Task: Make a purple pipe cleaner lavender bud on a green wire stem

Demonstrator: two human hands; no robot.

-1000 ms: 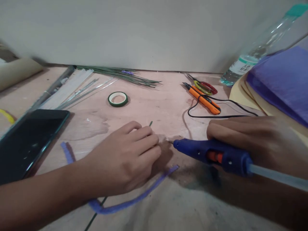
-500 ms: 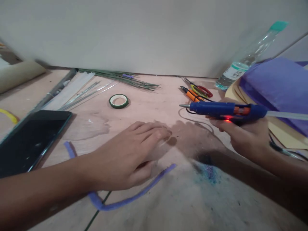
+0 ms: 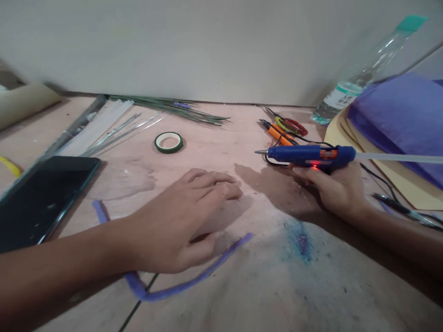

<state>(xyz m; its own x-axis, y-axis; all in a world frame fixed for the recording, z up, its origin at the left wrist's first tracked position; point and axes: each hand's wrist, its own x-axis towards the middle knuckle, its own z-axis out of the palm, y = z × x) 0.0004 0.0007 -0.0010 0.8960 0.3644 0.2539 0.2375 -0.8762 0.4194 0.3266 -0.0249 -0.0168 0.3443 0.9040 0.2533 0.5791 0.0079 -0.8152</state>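
Observation:
My right hand (image 3: 339,184) is wrapped round a blue glue gun (image 3: 301,154), its red light lit, its metal tip pointing left and a clear glue stick (image 3: 398,158) coming out of its back. Palm down on the table (image 3: 256,295), my left hand (image 3: 183,216) lies with its fingers loosely bent and a little apart; nothing shows in it. A fuzzy purple strip (image 3: 176,289) curves round below that hand, over a thin green stem (image 3: 129,316), and part of it is hidden under my left wrist.
Green tape roll (image 3: 168,149), green stems (image 3: 204,118) and clear sticks (image 3: 121,133) lie farther back. At left is a black phone (image 3: 44,198). To the right are an orange cutter (image 3: 277,134), scissors (image 3: 294,127), a bottle (image 3: 341,99), purple sheets (image 3: 398,120) and a pen (image 3: 404,210).
My right hand has drawn the glue gun slightly left. The fingers of my left hand have shifted a little, and the camera view has moved slightly.

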